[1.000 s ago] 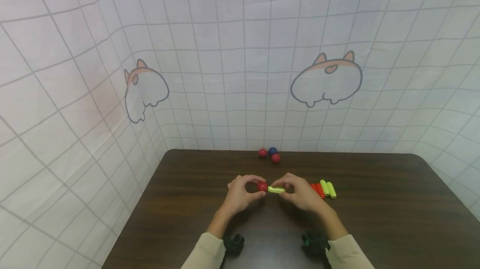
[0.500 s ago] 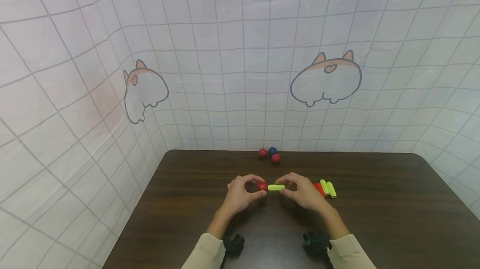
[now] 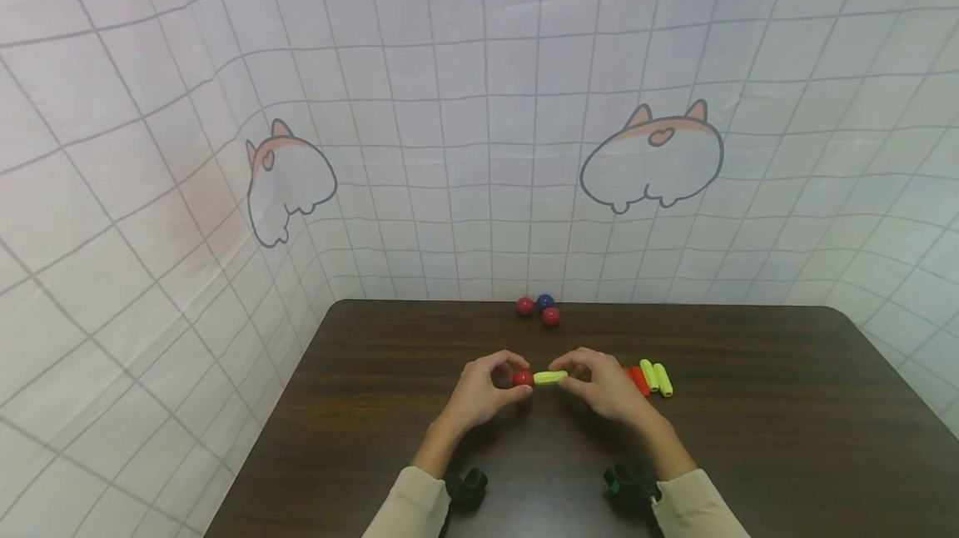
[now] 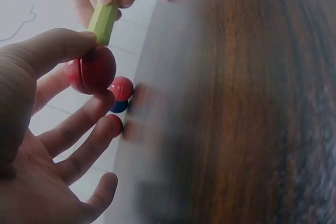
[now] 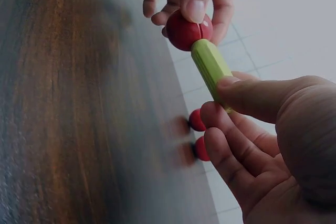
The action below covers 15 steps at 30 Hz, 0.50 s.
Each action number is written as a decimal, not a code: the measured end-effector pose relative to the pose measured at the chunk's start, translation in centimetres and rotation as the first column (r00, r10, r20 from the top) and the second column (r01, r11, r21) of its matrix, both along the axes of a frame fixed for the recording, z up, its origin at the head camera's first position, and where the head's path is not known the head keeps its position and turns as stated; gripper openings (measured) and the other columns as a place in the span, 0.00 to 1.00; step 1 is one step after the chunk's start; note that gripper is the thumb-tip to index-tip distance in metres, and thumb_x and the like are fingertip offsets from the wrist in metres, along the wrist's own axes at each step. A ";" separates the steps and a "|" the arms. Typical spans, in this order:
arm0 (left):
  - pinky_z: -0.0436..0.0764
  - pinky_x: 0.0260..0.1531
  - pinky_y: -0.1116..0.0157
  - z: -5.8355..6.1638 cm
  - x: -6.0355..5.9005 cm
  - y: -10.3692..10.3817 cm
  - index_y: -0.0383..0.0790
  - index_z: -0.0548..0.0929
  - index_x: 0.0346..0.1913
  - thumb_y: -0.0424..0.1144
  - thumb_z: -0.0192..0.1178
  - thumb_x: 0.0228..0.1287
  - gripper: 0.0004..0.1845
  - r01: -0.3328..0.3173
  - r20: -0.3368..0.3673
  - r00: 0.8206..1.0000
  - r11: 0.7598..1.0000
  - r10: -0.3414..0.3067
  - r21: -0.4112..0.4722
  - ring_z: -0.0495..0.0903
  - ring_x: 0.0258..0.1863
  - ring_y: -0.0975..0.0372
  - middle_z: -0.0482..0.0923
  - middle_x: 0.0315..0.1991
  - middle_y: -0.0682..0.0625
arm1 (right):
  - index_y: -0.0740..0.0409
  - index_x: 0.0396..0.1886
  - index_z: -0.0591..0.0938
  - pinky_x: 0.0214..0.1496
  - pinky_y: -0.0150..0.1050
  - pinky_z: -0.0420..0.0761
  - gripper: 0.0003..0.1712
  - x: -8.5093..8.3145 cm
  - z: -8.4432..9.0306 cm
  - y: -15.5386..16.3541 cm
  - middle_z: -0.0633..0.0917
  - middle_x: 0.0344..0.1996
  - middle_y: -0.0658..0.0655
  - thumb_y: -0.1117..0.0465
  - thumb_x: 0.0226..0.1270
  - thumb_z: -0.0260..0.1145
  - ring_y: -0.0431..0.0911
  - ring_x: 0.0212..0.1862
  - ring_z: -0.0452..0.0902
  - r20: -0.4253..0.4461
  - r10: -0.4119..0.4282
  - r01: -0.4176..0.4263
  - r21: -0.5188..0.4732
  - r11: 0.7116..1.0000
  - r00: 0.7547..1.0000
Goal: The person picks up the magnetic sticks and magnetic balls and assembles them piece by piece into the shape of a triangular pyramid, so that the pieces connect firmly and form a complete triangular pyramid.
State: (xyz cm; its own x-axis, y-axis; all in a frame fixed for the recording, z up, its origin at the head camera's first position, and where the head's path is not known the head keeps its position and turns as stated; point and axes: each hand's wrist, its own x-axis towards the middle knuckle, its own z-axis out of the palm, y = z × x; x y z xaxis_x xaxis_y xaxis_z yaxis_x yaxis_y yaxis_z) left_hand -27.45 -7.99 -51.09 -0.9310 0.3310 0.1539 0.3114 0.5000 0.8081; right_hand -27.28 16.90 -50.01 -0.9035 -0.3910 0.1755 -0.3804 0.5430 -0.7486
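My left hand [image 3: 481, 388] pinches a glossy red ball [image 4: 95, 70] with a thin groove round it, thumb on one side and fingers on the other. Between the thumb and fingers of my right hand [image 3: 603, 386] is a yellow-green ribbed rod [image 5: 211, 66], gripped near its right end. The rod's other end meets the ball, so the two line up in one row above the table. In the right wrist view the joint between ball and rod shows plainly. The rod's far tip is covered by my right fingers.
At the table's back edge sit two red balls [image 3: 550, 317] and a blue ball [image 3: 545, 302]. Just right of my right hand lie red rods [image 3: 639, 380] and two yellow-green rods [image 3: 655, 377]. A white gridded cloth [image 3: 464, 146] hangs behind the dark wooden table [image 3: 360, 421].
The rod has turned from a slight tilt to nearly in line with the ball, and my right fingers have shifted along it. Both hands have since dipped slightly with ball and rod.
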 end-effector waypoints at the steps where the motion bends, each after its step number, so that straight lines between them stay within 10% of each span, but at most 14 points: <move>1: 0.74 0.35 0.66 0.0 0.0 0.0 0.52 0.86 0.51 0.46 0.75 0.60 0.16 0.005 0.001 1.000 1.000 -0.005 -0.008 0.77 0.35 0.65 0.83 0.35 0.56 | 0.52 0.51 0.87 0.39 0.35 0.79 0.12 0.0 0.0 -0.1 0.87 0.46 0.57 0.62 0.68 0.71 0.43 0.41 0.82 0.003 -0.002 0.002 -0.002 1.000 1.000; 9: 0.75 0.31 0.66 0.0 0.0 -0.2 0.51 0.87 0.54 0.48 0.73 0.62 0.17 0.022 0.045 0.999 0.998 -0.019 -0.055 0.77 0.34 0.65 0.82 0.34 0.58 | 0.53 0.50 0.87 0.39 0.35 0.78 0.12 0.1 -0.2 -0.6 0.87 0.44 0.54 0.62 0.68 0.72 0.42 0.40 0.82 0.009 -0.005 0.005 0.005 1.000 1.000; 15: 0.68 0.48 0.52 -0.1 0.0 -0.4 0.54 0.88 0.51 0.49 0.74 0.61 0.16 -0.016 0.013 1.000 0.994 0.018 -0.105 0.81 0.36 0.67 0.85 0.36 0.61 | 0.53 0.50 0.87 0.39 0.34 0.79 0.13 0.1 -0.3 -0.7 0.86 0.43 0.54 0.63 0.67 0.71 0.42 0.41 0.83 0.007 -0.007 0.007 -0.002 1.000 1.000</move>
State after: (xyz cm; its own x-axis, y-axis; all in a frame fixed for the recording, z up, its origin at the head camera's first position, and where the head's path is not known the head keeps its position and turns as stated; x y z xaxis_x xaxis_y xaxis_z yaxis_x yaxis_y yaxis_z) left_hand -27.47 -8.41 -51.19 -0.9385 0.3285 0.1060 0.2908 0.5872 0.7554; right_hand -27.17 16.24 -50.34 -0.9074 -0.3842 0.1701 -0.3713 0.5439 -0.7525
